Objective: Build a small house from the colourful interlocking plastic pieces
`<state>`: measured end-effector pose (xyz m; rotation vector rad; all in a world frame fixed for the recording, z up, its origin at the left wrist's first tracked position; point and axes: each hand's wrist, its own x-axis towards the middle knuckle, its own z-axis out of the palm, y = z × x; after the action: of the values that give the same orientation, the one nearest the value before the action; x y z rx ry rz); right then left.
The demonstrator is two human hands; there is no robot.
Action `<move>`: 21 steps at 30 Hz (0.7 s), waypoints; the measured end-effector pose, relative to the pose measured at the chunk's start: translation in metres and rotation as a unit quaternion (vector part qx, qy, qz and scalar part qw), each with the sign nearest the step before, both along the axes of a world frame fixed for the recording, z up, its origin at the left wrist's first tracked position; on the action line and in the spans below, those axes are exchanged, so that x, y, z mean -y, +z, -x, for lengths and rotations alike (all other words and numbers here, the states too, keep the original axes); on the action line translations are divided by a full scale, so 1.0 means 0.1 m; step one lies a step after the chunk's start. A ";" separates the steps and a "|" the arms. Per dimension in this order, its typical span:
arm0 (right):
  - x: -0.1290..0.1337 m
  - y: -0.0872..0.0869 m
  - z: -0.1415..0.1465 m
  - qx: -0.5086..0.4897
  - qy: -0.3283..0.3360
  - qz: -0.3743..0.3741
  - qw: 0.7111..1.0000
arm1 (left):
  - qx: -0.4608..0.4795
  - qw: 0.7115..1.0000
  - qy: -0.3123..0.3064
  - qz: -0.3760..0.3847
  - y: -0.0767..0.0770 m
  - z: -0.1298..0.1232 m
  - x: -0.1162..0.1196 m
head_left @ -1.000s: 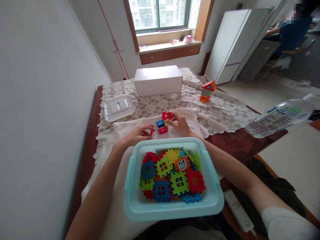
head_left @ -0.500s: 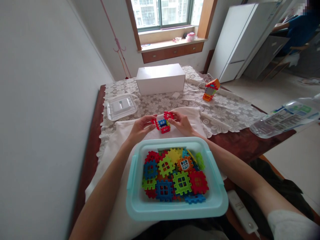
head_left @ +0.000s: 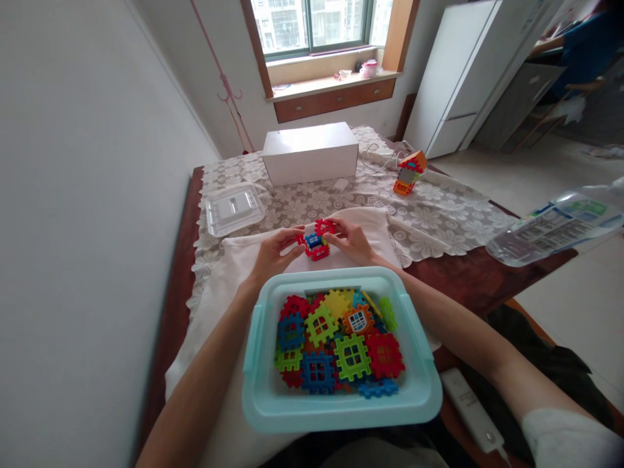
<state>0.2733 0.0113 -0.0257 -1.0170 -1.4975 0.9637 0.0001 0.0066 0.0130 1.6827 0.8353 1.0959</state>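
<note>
Many toothed plates (head_left: pixel 351 357) fill the turquoise tub (head_left: pixel 266 413) nearest the body; lettering on the white power strip (head_left: pixel 470 409) beside it is too small to read. Beyond the tub, the small block structure (head_left: pixel 316 248) sits on white cloth (head_left: pixel 214 292) over the counter (head_left: pixel 458 276). The left hand's (head_left: pixel 270 257) grip is closed on a red side plate (head_left: pixel 301 241); the right hand's (head_left: pixel 355 244) pinches an upper red plate (head_left: pixel 322 227). The structure looks light and stiff, its joints likely weak under twisting; low opposite walls seem the safest hold. Rightward, the bottle (head_left: pixel 517 244) bears a printed label (head_left: pixel 556 227), brand illegible. Farther off, the white box (head_left: pixel 307 166) shows no readable writing.
</note>
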 end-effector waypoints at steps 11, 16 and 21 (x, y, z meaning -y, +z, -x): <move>0.04 0.05 0.01 0.009 0.016 0.017 1.000 | -0.010 1.000 -0.014 0.002 -0.09 -0.04 -0.02; 0.04 0.03 0.01 0.017 0.013 -0.011 1.000 | -0.038 0.999 -0.011 -0.030 -0.05 -0.09 0.04; 0.04 0.01 0.01 0.029 0.009 -0.018 0.999 | -0.057 0.998 -0.016 -0.026 -0.10 -0.13 0.05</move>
<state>0.2722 0.0072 -0.0245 -1.0132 -1.5693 0.9237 0.0129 0.0020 0.0034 1.8092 0.8552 1.0162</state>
